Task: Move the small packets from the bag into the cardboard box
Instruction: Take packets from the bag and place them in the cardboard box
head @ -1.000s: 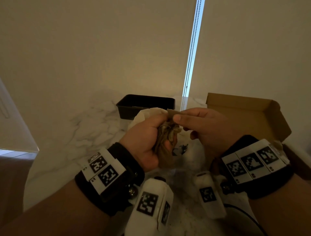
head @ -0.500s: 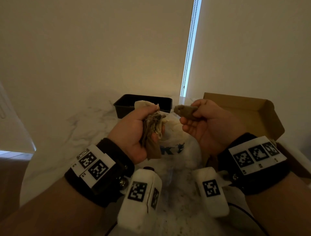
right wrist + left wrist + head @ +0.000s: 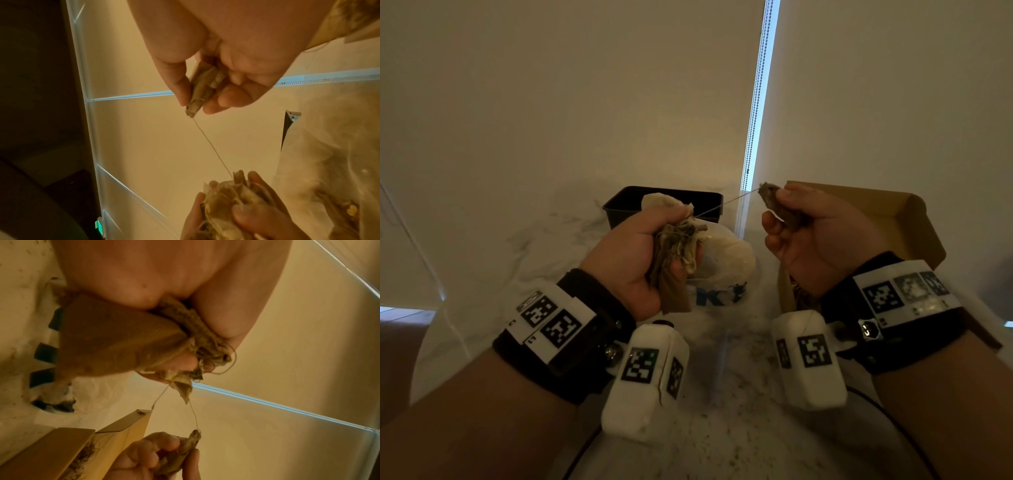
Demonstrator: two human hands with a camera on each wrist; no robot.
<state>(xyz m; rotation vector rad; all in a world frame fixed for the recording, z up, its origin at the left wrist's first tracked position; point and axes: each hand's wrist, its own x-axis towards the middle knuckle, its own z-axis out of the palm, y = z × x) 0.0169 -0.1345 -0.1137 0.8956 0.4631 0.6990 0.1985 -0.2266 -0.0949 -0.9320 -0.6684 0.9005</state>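
Observation:
My left hand (image 3: 640, 253) grips a bunch of small brown packets (image 3: 678, 246) with tangled strings, held above the white plastic bag (image 3: 726, 263). My right hand (image 3: 811, 236) pinches one small brown packet (image 3: 777, 205) between thumb and fingers, in front of the open cardboard box (image 3: 904, 219). A thin taut string (image 3: 726, 204) runs from that packet back to the bunch. In the right wrist view the single packet (image 3: 202, 88) sits in the fingers and the string (image 3: 211, 146) leads down to the bunch (image 3: 230, 199). In the left wrist view the bunch (image 3: 197, 344) is clamped in the fist.
A black plastic tray (image 3: 664, 202) stands behind the bag on the white marble table (image 3: 517, 260). The box stands at the right, its lid flap raised. A wall and a blind with a bead chain (image 3: 755, 102) rise just behind the table.
My right hand has pulled one packet out of the bunch and moved it right and up toward the box, stretching its string taut. My left hand has risen a little with the bunch.

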